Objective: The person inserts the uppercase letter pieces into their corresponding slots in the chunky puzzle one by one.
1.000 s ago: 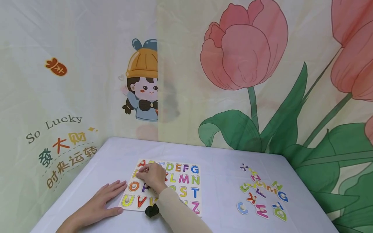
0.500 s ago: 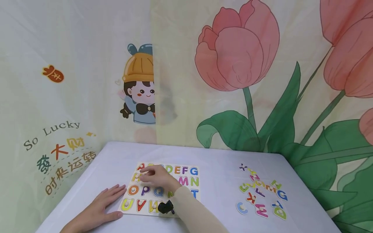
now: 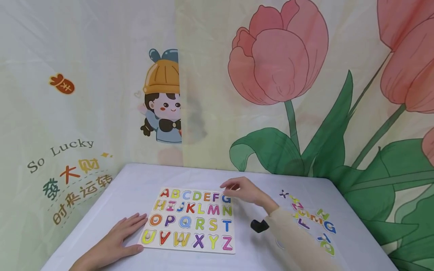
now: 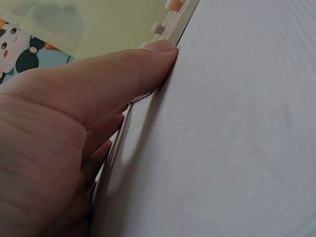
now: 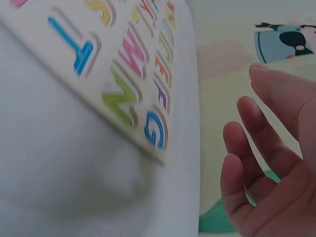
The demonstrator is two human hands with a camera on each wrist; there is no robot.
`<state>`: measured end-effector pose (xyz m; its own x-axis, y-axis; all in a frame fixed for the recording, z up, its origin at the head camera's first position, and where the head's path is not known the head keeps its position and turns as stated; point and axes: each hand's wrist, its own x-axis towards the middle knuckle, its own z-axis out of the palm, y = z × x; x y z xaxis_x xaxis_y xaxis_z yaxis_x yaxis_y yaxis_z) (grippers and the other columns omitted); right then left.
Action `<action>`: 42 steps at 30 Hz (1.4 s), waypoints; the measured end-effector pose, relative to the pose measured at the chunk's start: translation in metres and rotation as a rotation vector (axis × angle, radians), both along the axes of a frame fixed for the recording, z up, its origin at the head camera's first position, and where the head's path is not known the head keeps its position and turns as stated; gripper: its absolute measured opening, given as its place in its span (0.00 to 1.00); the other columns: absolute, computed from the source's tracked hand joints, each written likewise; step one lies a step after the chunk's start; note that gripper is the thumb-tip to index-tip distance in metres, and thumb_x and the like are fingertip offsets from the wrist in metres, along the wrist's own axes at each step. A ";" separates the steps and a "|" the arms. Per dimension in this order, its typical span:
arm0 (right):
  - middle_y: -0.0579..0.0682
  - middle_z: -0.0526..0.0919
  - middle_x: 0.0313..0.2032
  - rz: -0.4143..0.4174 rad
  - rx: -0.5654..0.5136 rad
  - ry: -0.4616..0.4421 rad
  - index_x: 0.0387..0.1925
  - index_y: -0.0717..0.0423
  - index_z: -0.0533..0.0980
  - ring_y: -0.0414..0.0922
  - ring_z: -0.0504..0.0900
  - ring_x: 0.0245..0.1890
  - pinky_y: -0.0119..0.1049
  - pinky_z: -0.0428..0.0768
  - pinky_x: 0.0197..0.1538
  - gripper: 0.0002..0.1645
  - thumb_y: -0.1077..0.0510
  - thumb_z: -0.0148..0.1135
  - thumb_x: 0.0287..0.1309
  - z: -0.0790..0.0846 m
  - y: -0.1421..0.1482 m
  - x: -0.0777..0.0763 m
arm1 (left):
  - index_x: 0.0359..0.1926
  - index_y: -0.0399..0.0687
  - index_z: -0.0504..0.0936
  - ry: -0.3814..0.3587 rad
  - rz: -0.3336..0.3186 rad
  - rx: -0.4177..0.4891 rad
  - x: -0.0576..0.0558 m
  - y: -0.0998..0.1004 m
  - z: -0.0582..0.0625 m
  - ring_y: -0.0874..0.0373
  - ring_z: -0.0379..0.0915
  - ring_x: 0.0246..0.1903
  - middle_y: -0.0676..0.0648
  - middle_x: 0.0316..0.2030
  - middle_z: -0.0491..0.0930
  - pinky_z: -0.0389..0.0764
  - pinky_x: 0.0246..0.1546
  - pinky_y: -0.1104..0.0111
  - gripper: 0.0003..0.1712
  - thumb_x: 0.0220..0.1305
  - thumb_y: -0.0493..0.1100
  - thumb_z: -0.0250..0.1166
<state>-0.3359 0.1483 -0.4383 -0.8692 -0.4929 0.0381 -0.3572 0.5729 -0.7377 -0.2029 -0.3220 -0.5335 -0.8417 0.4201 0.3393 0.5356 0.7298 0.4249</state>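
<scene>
Pink tulips (image 3: 283,64) decorate the backdrop (image 3: 208,56) — behind a white table (image 3: 130,188).

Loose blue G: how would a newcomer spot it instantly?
On the white table, look right of the letter board to the scattered pieces. The loose blue G lies at their right edge. Its G shape sets it apart from the blue piece below, its colour from the green piece above.

Here's the board (image 3: 221,228), flat, four rows of bright letters (image 3: 226,226); my left hand (image 3: 115,239) rests at its left edge, my right hand (image 3: 249,191) hovers by its far right corner, loose letters (image 3: 317,219) scattered rightward.
</scene>
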 end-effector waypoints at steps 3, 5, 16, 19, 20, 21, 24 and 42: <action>0.41 0.87 0.45 -0.031 0.045 0.051 0.56 0.46 0.87 0.44 0.81 0.48 0.38 0.84 0.54 0.16 0.51 0.72 0.69 0.009 0.044 -0.001 | 0.74 0.49 0.76 -0.023 0.011 0.001 -0.001 -0.001 0.000 0.93 0.33 0.73 0.43 0.73 0.75 0.29 0.71 0.91 0.47 0.60 0.65 0.75; 0.42 0.87 0.45 -0.048 0.072 0.081 0.55 0.46 0.87 0.45 0.82 0.47 0.37 0.84 0.52 0.15 0.52 0.72 0.69 0.011 0.071 -0.002 | 0.75 0.50 0.76 -0.032 0.018 0.004 -0.002 -0.001 0.000 0.93 0.33 0.73 0.43 0.73 0.75 0.29 0.71 0.91 0.47 0.60 0.65 0.75; 0.58 0.88 0.51 -0.169 0.235 0.239 0.56 0.61 0.85 0.51 0.82 0.47 0.39 0.86 0.49 0.16 0.62 0.70 0.69 -0.010 0.185 -0.012 | 0.74 0.50 0.76 -0.034 0.028 -0.006 0.001 -0.002 -0.003 0.94 0.33 0.72 0.43 0.73 0.75 0.29 0.70 0.92 0.47 0.60 0.66 0.75; 0.57 0.87 0.50 -0.214 0.276 0.240 0.55 0.60 0.85 0.51 0.81 0.48 0.45 0.86 0.51 0.15 0.62 0.70 0.69 -0.019 0.201 -0.014 | 0.74 0.50 0.76 -0.066 0.039 -0.008 0.001 -0.002 -0.003 0.95 0.32 0.71 0.43 0.73 0.75 0.28 0.69 0.92 0.47 0.60 0.67 0.74; 0.55 0.87 0.50 -0.229 0.287 0.234 0.55 0.59 0.86 0.51 0.81 0.48 0.46 0.86 0.52 0.15 0.62 0.70 0.69 -0.022 0.206 -0.015 | 0.74 0.50 0.76 -0.065 0.035 -0.008 0.001 -0.002 -0.003 0.94 0.32 0.72 0.43 0.73 0.74 0.28 0.69 0.91 0.47 0.60 0.67 0.74; 0.55 0.87 0.50 -0.241 0.290 0.220 0.55 0.59 0.86 0.51 0.81 0.48 0.47 0.86 0.52 0.15 0.62 0.70 0.69 -0.024 0.209 -0.015 | 0.75 0.50 0.76 -0.075 0.038 -0.004 0.001 -0.001 -0.002 0.94 0.32 0.72 0.43 0.73 0.74 0.28 0.69 0.92 0.47 0.60 0.67 0.74; 0.52 0.86 0.48 -0.271 0.293 0.173 0.54 0.57 0.86 0.50 0.80 0.48 0.47 0.85 0.53 0.14 0.62 0.71 0.68 -0.029 0.217 -0.016 | 0.75 0.52 0.75 -0.097 0.042 0.007 0.003 0.000 0.000 0.95 0.31 0.71 0.43 0.74 0.73 0.28 0.68 0.93 0.47 0.61 0.67 0.74; 0.42 0.85 0.38 -0.262 0.356 0.237 0.45 0.51 0.90 0.43 0.82 0.41 0.46 0.87 0.51 0.08 0.61 0.74 0.65 -0.046 0.221 -0.026 | 0.75 0.54 0.76 -0.071 0.055 -0.012 0.000 0.001 -0.002 0.86 0.40 0.75 0.46 0.74 0.74 0.28 0.69 0.92 0.47 0.60 0.68 0.74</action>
<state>-0.3622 0.3694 -0.4847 -0.9534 -0.2772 0.1189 -0.3015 0.8675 -0.3957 -0.2033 -0.3209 -0.5356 -0.8852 0.3765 0.2730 0.4636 0.7623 0.4516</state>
